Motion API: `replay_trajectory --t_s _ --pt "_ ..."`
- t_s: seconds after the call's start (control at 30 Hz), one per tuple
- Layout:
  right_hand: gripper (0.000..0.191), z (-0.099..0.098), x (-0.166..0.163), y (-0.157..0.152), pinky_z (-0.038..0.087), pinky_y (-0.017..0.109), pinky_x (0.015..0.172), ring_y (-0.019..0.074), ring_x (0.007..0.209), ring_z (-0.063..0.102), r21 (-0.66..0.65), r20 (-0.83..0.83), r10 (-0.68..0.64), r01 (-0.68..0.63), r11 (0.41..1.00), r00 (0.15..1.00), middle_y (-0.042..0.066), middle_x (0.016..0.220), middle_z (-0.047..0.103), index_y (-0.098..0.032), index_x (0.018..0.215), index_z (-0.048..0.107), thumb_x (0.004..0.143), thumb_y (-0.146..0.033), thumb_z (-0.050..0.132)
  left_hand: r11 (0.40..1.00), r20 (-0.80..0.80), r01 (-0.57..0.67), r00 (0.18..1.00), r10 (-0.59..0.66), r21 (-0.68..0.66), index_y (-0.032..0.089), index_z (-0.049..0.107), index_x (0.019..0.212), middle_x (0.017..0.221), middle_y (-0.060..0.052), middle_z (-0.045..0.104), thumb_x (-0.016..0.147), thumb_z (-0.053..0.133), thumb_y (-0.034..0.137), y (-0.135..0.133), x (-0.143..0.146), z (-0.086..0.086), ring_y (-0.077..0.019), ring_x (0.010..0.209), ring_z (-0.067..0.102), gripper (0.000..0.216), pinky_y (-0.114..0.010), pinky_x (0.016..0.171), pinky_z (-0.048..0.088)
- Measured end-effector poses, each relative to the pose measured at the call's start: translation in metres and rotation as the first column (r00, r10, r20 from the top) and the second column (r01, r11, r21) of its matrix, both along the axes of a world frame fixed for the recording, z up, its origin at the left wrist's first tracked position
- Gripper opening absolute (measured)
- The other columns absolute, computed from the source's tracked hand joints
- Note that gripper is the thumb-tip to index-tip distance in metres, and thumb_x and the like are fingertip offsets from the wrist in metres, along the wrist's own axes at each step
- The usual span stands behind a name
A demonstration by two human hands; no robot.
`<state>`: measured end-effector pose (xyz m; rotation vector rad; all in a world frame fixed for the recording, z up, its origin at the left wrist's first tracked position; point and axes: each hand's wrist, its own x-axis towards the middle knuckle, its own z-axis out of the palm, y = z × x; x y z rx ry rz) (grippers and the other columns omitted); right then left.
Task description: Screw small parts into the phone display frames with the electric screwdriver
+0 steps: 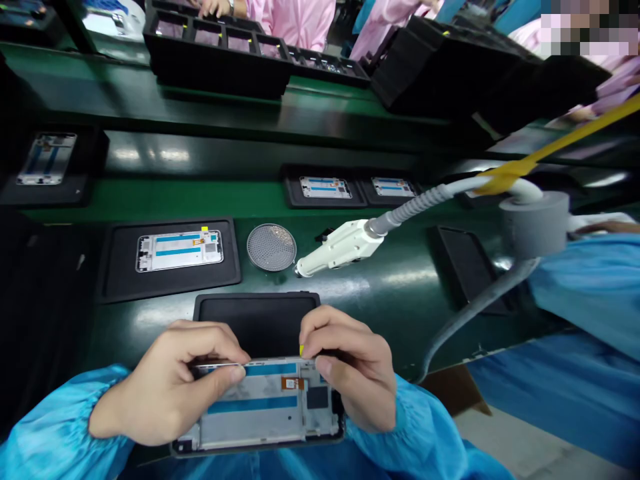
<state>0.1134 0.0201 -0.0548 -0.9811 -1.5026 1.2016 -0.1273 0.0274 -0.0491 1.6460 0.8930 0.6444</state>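
A silver phone frame [255,420] with blue strips and an orange flex cable is tilted up over a black tray [255,310] close to my body. My left hand [173,380] pinches its top edge left of the middle, thumb on the inner face. Near the right end of that same edge, my right hand [353,360] grips with thumb and fingers, a small yellow tab [301,349] showing by the fingertips. The frame's underside is hidden from me.
Another phone frame [180,250] lies in a tray at the left. Beyond my hands are a round mesh dish [271,247] and a white electric screwdriver [340,248] on a grey cable. Trays with frames line the green bench. A co-worker's blue sleeve [590,287] is at the right.
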Motion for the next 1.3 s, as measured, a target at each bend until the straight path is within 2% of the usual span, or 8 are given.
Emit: replay_trajectory --t_s 0.33,0.5,0.7,0.83,1.1,1.3 --pt "0.020 0.000 -0.001 0.001 0.045 0.026 0.054 0.0120 0.062 0.058 0.002 -0.025 -0.013 0.014 1.000 1.000 0.004 0.076 0.063 -0.019 0.075 0.074 0.075 -0.013 0.055 1.000 0.017 -0.015 1.000 0.015 -0.003 0.020 0.068 0.087 0.078 0.001 0.070 0.090 0.059 0.014 -0.002 0.001 -0.003 -0.0100 0.065 0.064 0.012 -0.019 0.057 0.048" --pt "0.019 -0.002 0.000 0.001 0.043 0.027 0.051 0.0119 0.059 0.056 -0.058 -0.033 0.008 -0.010 0.998 0.999 0.004 0.074 0.063 -0.019 0.072 0.073 0.076 -0.012 0.055 1.000 0.015 -0.022 1.000 0.022 -0.003 0.020 0.068 0.083 0.075 0.001 0.069 0.089 0.060 0.014 -0.001 0.003 -0.004 -0.0099 0.064 0.063 0.011 -0.018 0.057 0.048" --pt "0.018 -0.004 0.000 0.002 0.043 0.027 0.054 0.0117 0.062 0.056 -0.067 -0.038 0.026 -0.029 0.997 0.999 0.005 0.077 0.062 -0.018 0.076 0.075 0.077 -0.018 0.056 0.999 0.003 -0.032 0.999 0.032 -0.027 0.019 0.068 0.083 0.075 0.001 0.069 0.089 0.060 0.017 0.001 0.004 -0.004 -0.0100 0.063 0.063 0.011 -0.019 0.056 0.047" --pt "0.017 -0.004 0.000 0.006 0.041 0.026 0.051 0.0115 0.060 0.055 -0.093 -0.035 0.085 -0.088 0.992 0.996 0.005 0.075 0.063 -0.018 0.075 0.075 0.074 -0.017 0.058 0.999 -0.019 -0.024 1.000 0.024 -0.044 0.018 0.068 0.080 0.073 0.001 0.068 0.089 0.060 0.018 0.002 0.004 -0.004 -0.0098 0.062 0.061 0.012 -0.019 0.056 0.046" --pt "0.019 -0.010 0.000 0.007 0.043 0.027 0.053 0.0141 0.063 0.058 -0.121 -0.066 0.108 -0.115 0.986 0.992 0.005 0.074 0.065 -0.018 0.074 0.075 0.071 -0.017 0.057 0.996 -0.031 -0.034 0.999 0.031 -0.082 0.016 0.068 0.077 0.072 -0.002 0.068 0.089 0.060 0.021 0.002 0.006 -0.008 -0.0111 0.061 0.061 0.015 -0.020 0.055 0.046" --pt "0.018 -0.012 0.001 0.009 0.040 0.027 0.053 0.0132 0.062 0.056 -0.154 -0.081 0.098 -0.110 0.982 0.992 0.006 0.077 0.063 -0.018 0.076 0.075 0.075 -0.021 0.057 0.989 -0.029 -0.045 0.999 0.041 -0.144 0.016 0.069 0.077 0.072 -0.003 0.068 0.089 0.060 0.024 0.004 0.006 -0.008 -0.0109 0.060 0.060 0.017 -0.019 0.053 0.045"
